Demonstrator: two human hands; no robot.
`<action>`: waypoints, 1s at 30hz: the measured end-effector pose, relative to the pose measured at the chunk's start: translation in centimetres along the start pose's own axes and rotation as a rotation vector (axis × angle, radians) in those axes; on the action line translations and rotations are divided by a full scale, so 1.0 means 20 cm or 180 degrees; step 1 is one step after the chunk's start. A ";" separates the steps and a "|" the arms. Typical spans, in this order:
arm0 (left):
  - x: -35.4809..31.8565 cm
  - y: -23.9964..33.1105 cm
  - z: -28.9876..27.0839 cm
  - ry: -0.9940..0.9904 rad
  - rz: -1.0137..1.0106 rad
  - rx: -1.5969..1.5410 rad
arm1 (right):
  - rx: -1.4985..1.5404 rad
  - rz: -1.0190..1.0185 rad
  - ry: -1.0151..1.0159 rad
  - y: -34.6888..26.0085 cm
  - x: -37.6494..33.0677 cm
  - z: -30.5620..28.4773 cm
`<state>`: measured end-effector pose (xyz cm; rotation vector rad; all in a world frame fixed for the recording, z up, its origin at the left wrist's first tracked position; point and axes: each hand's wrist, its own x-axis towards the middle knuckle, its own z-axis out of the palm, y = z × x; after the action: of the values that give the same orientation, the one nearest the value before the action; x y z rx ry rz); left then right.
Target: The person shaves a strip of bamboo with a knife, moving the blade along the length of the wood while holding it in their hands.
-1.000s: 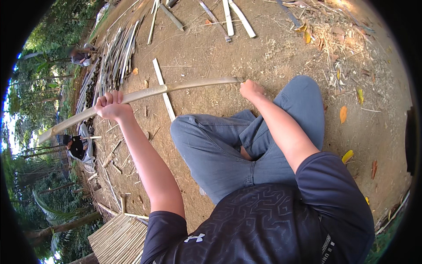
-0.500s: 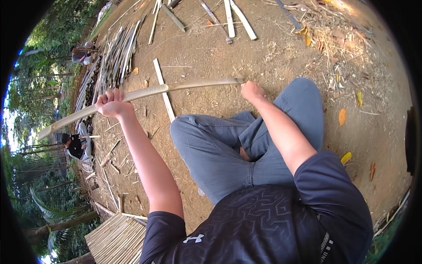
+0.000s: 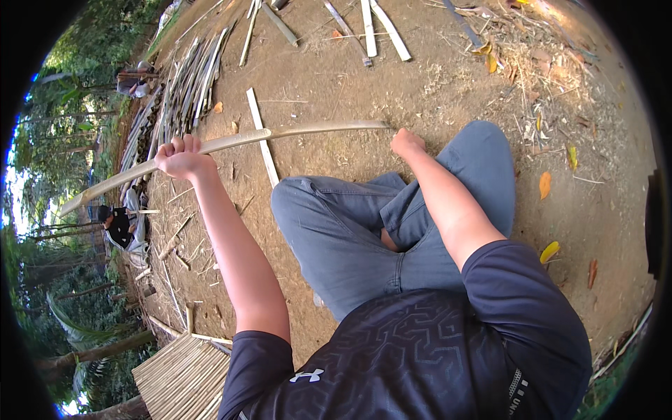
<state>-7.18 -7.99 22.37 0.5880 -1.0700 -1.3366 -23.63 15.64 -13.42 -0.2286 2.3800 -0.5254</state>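
Note:
A long, pale bamboo strip [image 3: 315, 129] with a raised node in its middle stretches across in front of me, its left end angled downward. My left hand [image 3: 183, 158] is closed around the strip's left part, fingers curled over it. Just beyond the strip's right end, my right hand [image 3: 408, 142] is closed above my bent knee. Whatever may be inside that fist is hidden, and a small gap separates it from the strip. Beneath the strip, a shorter flat bamboo piece [image 3: 263, 143] lies on the ground.
Several split bamboo lengths [image 3: 369, 31] lie at the far side. Left of them is a pile of bamboo poles [image 3: 187, 87]. A slatted bamboo panel [image 3: 183, 378] rests at the lower left. Another person [image 3: 120, 225] sits at the left, near trees. Shavings [image 3: 542, 77] and leaves litter the dirt.
My right hand has shifted slightly right, off the strip's end. The left hand keeps its hold, and the strip has barely moved. The view has tilted a little.

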 end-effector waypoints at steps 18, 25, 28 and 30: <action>-0.13 0.04 0.10 -0.0463 0.0057 -0.0249 | 0.1799 0.0408 -0.1743 0.12 0.37 0.06; -0.11 0.05 0.03 -0.0212 0.0144 -0.0079 | 0.4843 0.1237 -0.1713 -0.04 0.01 0.05; -0.11 0.04 0.09 -0.0294 0.0118 -0.0127 | 0.5645 0.1610 -0.1503 -0.04 -0.06 0.04; -0.09 0.03 0.09 -0.0354 0.0125 -0.0140 | 0.5863 0.1824 -0.1198 -0.06 -0.13 0.07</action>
<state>-8.20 -5.75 23.21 0.4621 -1.1336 -1.3679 -20.61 14.93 -12.37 1.0029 0.7833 -1.8000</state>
